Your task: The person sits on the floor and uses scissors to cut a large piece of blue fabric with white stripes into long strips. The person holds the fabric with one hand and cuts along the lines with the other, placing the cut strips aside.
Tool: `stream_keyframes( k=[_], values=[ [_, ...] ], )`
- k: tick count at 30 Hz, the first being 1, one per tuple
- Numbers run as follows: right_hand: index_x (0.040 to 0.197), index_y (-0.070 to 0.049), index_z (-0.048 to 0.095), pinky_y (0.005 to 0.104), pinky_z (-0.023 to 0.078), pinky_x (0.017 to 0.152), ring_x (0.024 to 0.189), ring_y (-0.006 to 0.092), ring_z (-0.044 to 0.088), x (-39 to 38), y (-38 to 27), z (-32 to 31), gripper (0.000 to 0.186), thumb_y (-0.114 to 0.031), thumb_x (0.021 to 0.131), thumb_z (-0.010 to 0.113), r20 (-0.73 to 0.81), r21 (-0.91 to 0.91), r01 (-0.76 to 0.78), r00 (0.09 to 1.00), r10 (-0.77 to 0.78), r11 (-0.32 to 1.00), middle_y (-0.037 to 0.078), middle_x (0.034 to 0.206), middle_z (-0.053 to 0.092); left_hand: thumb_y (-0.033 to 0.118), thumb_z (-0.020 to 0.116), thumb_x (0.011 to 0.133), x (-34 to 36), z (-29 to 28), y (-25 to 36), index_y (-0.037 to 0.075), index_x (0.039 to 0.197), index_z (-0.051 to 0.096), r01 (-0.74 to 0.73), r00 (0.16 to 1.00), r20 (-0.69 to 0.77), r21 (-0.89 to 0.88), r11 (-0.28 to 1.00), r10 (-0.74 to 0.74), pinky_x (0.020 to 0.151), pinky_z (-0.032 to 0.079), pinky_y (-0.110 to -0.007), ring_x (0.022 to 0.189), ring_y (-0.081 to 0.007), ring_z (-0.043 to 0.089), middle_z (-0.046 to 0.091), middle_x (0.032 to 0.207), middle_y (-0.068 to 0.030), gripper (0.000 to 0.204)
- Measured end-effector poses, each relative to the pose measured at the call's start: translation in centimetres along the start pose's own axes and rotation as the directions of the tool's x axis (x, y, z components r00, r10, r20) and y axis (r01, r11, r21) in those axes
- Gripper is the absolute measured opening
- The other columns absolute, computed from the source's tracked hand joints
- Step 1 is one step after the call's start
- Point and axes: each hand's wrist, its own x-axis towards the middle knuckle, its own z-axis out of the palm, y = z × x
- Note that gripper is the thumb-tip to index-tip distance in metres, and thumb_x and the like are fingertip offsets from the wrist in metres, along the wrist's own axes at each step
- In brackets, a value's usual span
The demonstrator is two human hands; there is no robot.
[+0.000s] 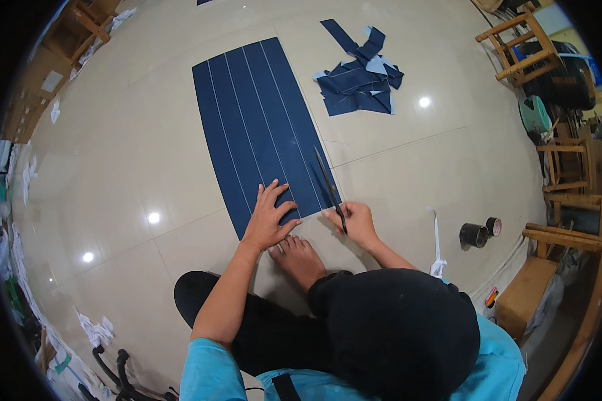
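A dark blue rectangular cloth (251, 127) with several pale lengthwise lines lies flat on the tiled floor. My left hand (271, 215) presses on its near end, fingers spread and holding nothing. Gripped by the handles in my right hand (358, 224) is a pair of black scissors (328, 180). Their blades point away from me, over the cloth's near right corner. How far the blades are apart is hard to see. My bare foot (297, 260) rests just below the cloth's near edge, close to my left hand.
Crumpled dark blue scraps (358, 83) lie beyond the cloth to the right. Two tape rolls, a larger black one (473, 235) and a smaller one (493, 226), stand at the right. Wooden stools (520, 50) line the right side; cardboard boxes (40, 87) sit far left.
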Motion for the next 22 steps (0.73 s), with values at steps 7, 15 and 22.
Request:
stream_keyframes(
  k=[7,15,22],
  values=[
    [0.071,-0.007,0.061,0.0278,0.042,0.05,0.054,0.0079,0.058,-9.1,5.8,-1.0,0.046,-0.027,0.092,0.097,0.068,0.181,-0.263,0.965,0.255,0.948,0.0,0.062,0.061,0.025,0.085,0.095,-0.5,1.6,0.1,0.013,0.112,0.078,-0.063,0.998,0.006,0.021,0.998,0.063,0.136,0.023,-0.07,0.158,-0.0467,0.044,0.06,0.155,-0.0208,0.022],
    [0.106,-0.007,0.066,0.043,0.047,0.072,0.082,0.0243,0.062,-9.4,5.2,3.2,0.021,-0.026,0.106,0.074,0.26,-0.373,0.217,0.958,-0.122,0.902,0.011,0.093,0.068,0.018,0.082,0.097,-1.4,3.4,-0.2,0.012,0.112,0.077,-0.061,0.994,-0.082,0.114,0.992,0.071,0.134,0.028,-0.069,0.153,-0.0403,0.052,0.065,0.146,-0.0141,0.016],
    [0.128,-0.003,0.076,0.0547,0.054,0.086,0.1,0.0379,0.069,-6.1,8.1,15.0,0.027,-0.007,0.102,0.07,0.466,-0.498,0.833,0.491,-0.736,0.24,0.02,0.116,0.074,0.016,0.079,0.1,-1.1,4.4,-0.4,0.009,0.113,0.075,-0.045,0.993,-0.103,0.07,0.997,0.052,0.133,0.027,-0.071,0.152,-0.0396,0.053,0.065,0.146,-0.0138,0.016]
  ],
)
